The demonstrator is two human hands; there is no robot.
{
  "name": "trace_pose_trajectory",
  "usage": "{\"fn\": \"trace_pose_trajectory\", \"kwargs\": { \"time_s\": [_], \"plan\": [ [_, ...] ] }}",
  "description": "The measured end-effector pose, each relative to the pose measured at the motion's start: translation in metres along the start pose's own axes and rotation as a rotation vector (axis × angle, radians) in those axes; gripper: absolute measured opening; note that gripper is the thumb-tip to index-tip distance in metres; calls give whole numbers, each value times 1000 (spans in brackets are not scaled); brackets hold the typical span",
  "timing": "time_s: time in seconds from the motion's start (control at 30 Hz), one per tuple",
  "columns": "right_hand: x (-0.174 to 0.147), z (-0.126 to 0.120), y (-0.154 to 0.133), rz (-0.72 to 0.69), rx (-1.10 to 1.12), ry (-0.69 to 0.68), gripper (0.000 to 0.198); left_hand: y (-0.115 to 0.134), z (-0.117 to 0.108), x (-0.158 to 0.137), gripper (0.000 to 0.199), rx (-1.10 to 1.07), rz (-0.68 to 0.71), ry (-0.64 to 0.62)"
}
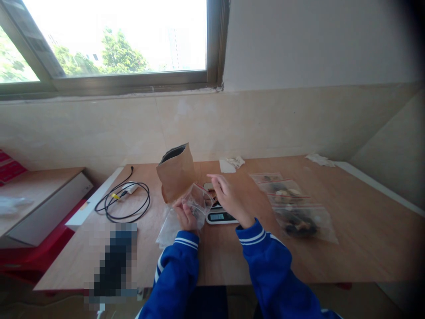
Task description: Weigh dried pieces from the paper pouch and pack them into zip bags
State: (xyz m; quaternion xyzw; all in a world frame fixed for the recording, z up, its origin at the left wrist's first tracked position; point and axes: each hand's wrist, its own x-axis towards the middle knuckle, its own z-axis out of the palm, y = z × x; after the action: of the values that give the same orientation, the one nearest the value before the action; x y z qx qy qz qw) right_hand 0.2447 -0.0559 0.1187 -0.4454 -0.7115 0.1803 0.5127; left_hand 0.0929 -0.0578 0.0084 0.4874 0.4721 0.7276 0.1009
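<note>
My left hand (186,217) is closed on a clear zip bag (201,197) with a red seal line, its mouth turned toward the scale. More clear plastic bags (168,228) lie under and beside that hand. My right hand (227,197) hangs over a small white digital scale (222,217) with a lit display. Its index finger stretches out to the left, while the other fingers bend down and are partly hidden. Dark brown pieces (212,194) show on the scale just beneath the fingers. Behind my left hand stands an opened brown paper bag (177,175).
On the right lie several zip bags (300,221) with dark and pale dried contents. A coiled black cable (123,217) and a blurred-out dark object (114,261) are on the left. Crumpled white paper (234,163) lies at the back of the wooden table (361,248).
</note>
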Motion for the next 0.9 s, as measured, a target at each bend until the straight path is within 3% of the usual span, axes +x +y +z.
{"fn": "trace_pose_trajectory", "kwargs": {
  "time_s": [0.1, 0.3, 0.43, 0.7, 0.9],
  "plan": [
    [-11, -1, 29, 39, -93, 54, 32, 4, 0, 2, 34, 2, -13, 14],
    [-49, 11, 68, -64, -350, -169, 25, 6, 2, 3, 34, -6, -41, 51],
    [-60, 12, 79, -82, -331, -211, 24, 5, 2, 2, 30, -2, -109, 71],
    [-58, 0, 86, -91, -142, -128, 23, 4, 2, 4, 30, 3, -116, 53],
    [-52, -8, 63, 37, -16, 53, 22, 6, 1, 3, 30, 19, -79, 38]
  ]
}}
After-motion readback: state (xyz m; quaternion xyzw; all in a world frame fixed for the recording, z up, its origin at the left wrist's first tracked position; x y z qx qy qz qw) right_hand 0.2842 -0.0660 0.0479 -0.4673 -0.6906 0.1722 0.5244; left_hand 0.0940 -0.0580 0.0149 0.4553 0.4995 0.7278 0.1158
